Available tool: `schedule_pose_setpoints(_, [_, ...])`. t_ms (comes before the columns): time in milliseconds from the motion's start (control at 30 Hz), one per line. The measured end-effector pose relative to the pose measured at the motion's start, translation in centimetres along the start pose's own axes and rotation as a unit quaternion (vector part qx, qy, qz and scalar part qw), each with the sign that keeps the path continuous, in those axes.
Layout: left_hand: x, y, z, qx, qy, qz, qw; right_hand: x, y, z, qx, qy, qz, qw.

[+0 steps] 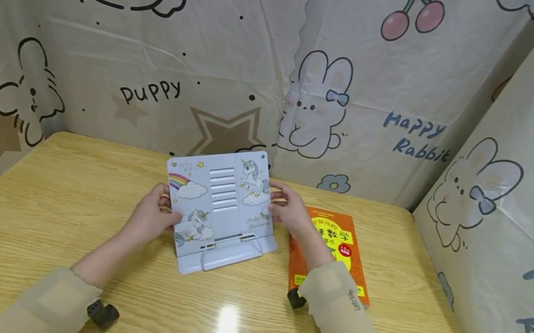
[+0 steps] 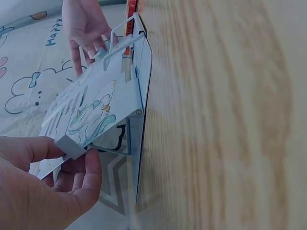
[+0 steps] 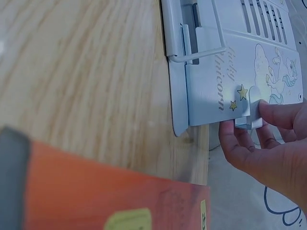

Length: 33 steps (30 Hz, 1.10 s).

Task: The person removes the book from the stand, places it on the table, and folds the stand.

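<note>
A white metal book stand (image 1: 243, 215) printed with unicorns, a rainbow and stars stands tilted back on the table, its base ledge (image 1: 233, 256) toward me. Wire page holders rise at the ledge. At the stand's left edge, my left hand (image 1: 144, 219) pinches a small white side clip (image 2: 71, 146) between thumb and fingers. On the opposite edge my right hand (image 1: 291, 213) grips the matching clip (image 3: 254, 108), thumb in front and fingers curled behind the panel. A wire support behind the panel shows in the left wrist view.
An orange book (image 1: 355, 264) with yellow print lies right of the stand, partly under my right forearm. The wooden table (image 1: 54, 201) reaches back to a cartoon-printed cloth (image 1: 243, 56), which also hangs along both sides. Small black devices (image 1: 103, 315) sit at both cuffs.
</note>
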<state>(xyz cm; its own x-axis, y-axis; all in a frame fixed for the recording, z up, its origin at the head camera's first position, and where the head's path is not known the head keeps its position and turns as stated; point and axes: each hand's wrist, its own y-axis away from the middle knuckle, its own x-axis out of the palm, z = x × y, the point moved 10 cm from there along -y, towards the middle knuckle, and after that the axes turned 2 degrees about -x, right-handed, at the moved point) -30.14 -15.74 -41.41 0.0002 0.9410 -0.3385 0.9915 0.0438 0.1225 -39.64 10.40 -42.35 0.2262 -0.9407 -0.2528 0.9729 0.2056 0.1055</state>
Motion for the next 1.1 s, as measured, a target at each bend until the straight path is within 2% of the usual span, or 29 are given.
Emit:
schedule_pose_setpoints(433, [0.5,0.1,0.1,0.007,0.004,0.004,1.0,0.0,-0.6,0.2,0.007,0.019,-0.002,1.0])
schedule_pose_setpoints(567, [0.6,0.2,0.2,0.005,-0.009,0.005,0.9999,0.0,-0.9,0.3,0.002,0.02,0.002,1.0])
schedule_pose_setpoints(867, [1.0,0.4,0.0,0.003,-0.002,0.009,1.0,-0.1,-1.1,0.4,0.003,0.043,-0.005,0.999])
schedule_pose_setpoints(1100, [1.4,0.6,0.0,-0.004,-0.003,0.014,0.9999,-0.1,-1.3,0.5,0.001,0.037,-0.01,0.999])
